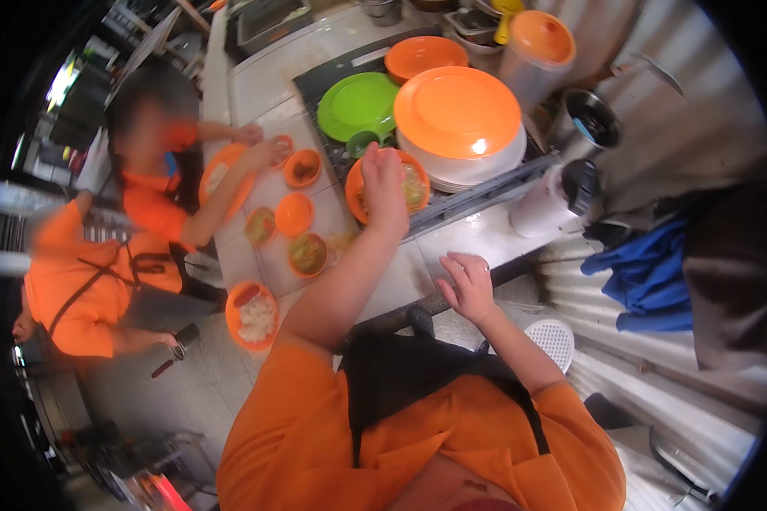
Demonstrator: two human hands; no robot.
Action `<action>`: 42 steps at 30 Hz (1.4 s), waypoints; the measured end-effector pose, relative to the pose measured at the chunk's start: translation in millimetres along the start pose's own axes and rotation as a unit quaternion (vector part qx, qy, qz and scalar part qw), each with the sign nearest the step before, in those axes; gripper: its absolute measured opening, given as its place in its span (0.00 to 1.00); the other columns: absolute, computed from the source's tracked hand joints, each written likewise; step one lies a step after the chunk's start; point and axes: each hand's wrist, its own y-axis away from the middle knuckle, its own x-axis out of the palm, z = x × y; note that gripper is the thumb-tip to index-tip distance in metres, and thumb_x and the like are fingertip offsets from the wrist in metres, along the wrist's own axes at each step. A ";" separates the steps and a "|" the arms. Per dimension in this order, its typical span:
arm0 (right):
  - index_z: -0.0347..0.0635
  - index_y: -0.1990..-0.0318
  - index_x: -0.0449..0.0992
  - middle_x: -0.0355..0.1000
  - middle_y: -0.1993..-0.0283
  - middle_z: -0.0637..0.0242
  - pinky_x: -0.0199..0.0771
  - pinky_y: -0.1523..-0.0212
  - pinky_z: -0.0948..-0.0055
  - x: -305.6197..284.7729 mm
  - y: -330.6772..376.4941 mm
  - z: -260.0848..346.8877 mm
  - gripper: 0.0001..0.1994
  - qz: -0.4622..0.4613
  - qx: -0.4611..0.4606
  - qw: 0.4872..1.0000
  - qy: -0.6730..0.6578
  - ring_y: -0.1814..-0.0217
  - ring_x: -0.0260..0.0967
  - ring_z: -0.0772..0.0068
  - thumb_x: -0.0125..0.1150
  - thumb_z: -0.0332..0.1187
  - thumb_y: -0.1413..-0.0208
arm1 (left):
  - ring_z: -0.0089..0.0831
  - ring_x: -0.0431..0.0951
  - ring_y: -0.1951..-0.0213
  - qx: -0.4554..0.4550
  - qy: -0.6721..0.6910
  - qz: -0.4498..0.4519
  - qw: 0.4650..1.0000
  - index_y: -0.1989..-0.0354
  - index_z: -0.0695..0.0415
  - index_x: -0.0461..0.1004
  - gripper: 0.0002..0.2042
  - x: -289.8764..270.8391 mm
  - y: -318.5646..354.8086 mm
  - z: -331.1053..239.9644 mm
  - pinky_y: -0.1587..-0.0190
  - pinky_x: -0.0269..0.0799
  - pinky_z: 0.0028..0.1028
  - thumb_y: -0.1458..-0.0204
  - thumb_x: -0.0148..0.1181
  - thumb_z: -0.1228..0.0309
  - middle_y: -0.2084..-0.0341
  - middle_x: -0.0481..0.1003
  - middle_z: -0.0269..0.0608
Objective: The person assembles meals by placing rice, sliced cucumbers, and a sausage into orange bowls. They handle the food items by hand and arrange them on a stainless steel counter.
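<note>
Orange bowl (415,189) of yellowish food, at the dish rack's (486,192) front edge, left hand (382,183) reaching over its rim, grip unclear, right hand (466,285) flat, fingers spread, empty on the tiled surface (452,238), stacked orange plates (457,115) just behind.

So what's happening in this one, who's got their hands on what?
A person in an orange shirt stands at a tiled counter. Their left hand reaches over an orange plate of food at the edge of a dish rack, beside a stack of plates and a green plate. Their right hand rests open on the counter edge. Across the counter, a co-worker in orange handles small orange bowls; another plate of food sits nearer.
</note>
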 end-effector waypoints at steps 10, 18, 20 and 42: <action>0.48 0.38 0.66 0.49 0.29 0.46 0.44 0.31 0.38 112.2 -13.8 23.2 0.35 0.077 -0.119 0.989 -0.052 0.27 0.45 0.38 0.71 0.42 0.56 | 0.33 0.65 0.41 0.355 -0.261 -0.337 0.832 0.40 0.64 0.62 0.20 -350.9 101.8 -146.4 0.38 0.60 0.33 0.35 0.39 0.64 0.42 0.65 0.46; 0.45 0.33 0.58 0.41 0.26 0.46 0.41 0.28 0.42 164.3 -16.9 68.4 0.37 0.139 -0.022 0.990 0.003 0.25 0.38 0.35 0.66 0.39 0.51 | 0.38 0.67 0.42 0.095 -0.285 -0.501 0.812 0.41 0.66 0.66 0.20 -615.0 123.0 -35.7 0.39 0.60 0.33 0.36 0.45 0.64 0.43 0.69 0.50; 0.45 0.32 0.56 0.40 0.26 0.45 0.41 0.28 0.43 180.5 -10.9 66.1 0.38 0.138 0.002 0.989 0.047 0.25 0.37 0.35 0.66 0.37 0.50 | 0.38 0.70 0.46 0.051 -0.243 -0.466 0.849 0.44 0.66 0.68 0.21 -627.9 112.9 -6.6 0.42 0.63 0.33 0.37 0.44 0.61 0.48 0.71 0.48; 0.48 0.32 0.56 0.39 0.27 0.42 0.45 0.28 0.46 196.2 -5.9 73.0 0.33 0.089 -0.005 0.976 0.198 0.26 0.39 0.35 0.61 0.41 0.44 | 0.42 0.64 0.41 0.012 -0.064 -0.367 0.928 0.39 0.64 0.57 0.24 -543.7 90.2 -16.8 0.41 0.65 0.38 0.36 0.43 0.59 0.41 0.61 0.51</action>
